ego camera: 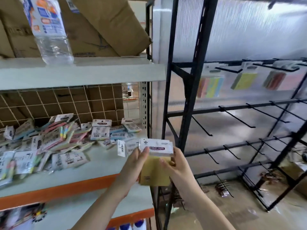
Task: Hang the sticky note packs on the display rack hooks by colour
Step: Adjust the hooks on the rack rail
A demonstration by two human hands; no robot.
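Observation:
Both my hands hold a yellow sticky note pack [155,171] with a white header card, in front of the shelf's right end. My left hand [135,165] grips its left edge, thumb on the header. My right hand [176,165] pinches its right side. A heap of mixed packs [54,143] lies on the grey shelf [103,165] to the left. On the black display rack [232,110] to the right, three hooks in the top row carry packs: a multicolour pastel pack [210,85], a yellow pack [244,80] and a red-orange pack [275,79]. The lower hooks are bare.
A clear water bottle [49,30] and cardboard boxes [103,25] stand on the upper shelf. A wire grid [66,102] backs the pile. Loose spare hooks [222,188] lie on the floor behind the rack. Bottles with blue caps [131,225] show below.

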